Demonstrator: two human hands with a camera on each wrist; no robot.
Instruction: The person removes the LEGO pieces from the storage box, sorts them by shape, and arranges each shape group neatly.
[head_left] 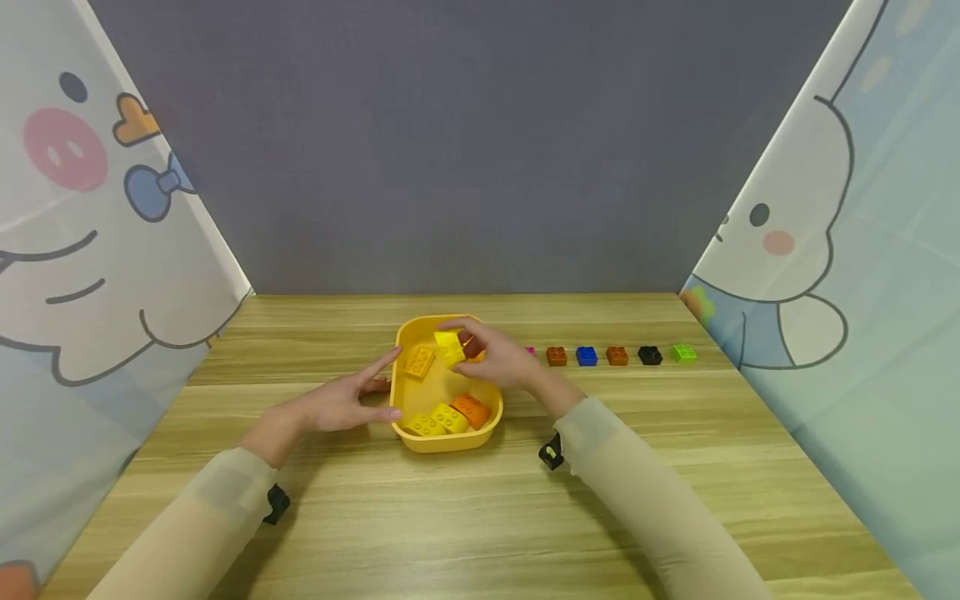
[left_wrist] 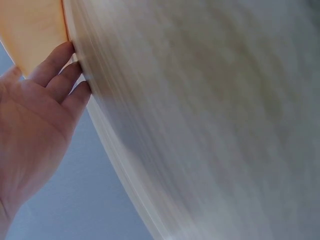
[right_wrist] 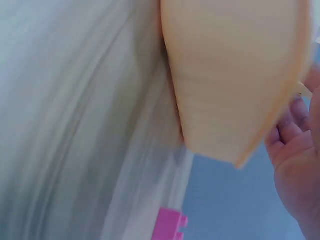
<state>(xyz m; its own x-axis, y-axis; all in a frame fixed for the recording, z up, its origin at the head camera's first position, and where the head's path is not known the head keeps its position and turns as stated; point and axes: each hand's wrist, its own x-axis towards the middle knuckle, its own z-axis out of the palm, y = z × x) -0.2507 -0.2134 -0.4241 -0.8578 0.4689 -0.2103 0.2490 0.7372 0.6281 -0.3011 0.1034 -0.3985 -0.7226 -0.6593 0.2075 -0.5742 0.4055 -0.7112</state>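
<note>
A yellow-orange plastic bin (head_left: 432,447) stands on the table, holding several toy building blocks. My right hand (head_left: 501,358) reaches over the bin's right rim and pinches a yellow block (head_left: 449,348) between thumb and fingers, above the bin floor. Against the bin's left side rests my left hand (head_left: 337,403), its fingers spread and fairly straight; the left wrist view shows fingertips (left_wrist: 67,47) touching the bin wall. Inside lie an orange-yellow block (head_left: 419,361), two yellow blocks (head_left: 450,417) and an orange block (head_left: 471,409). Another orange piece is partly hidden behind my right hand.
To the bin's right runs a row of small blocks: pink (right_wrist: 167,225), brown (head_left: 556,357), blue (head_left: 587,356), another brown (head_left: 617,356), black (head_left: 649,356) and lime green (head_left: 684,354). A grey panel (head_left: 465,150) borders the back of the wooden table; printed cloths hang at both sides.
</note>
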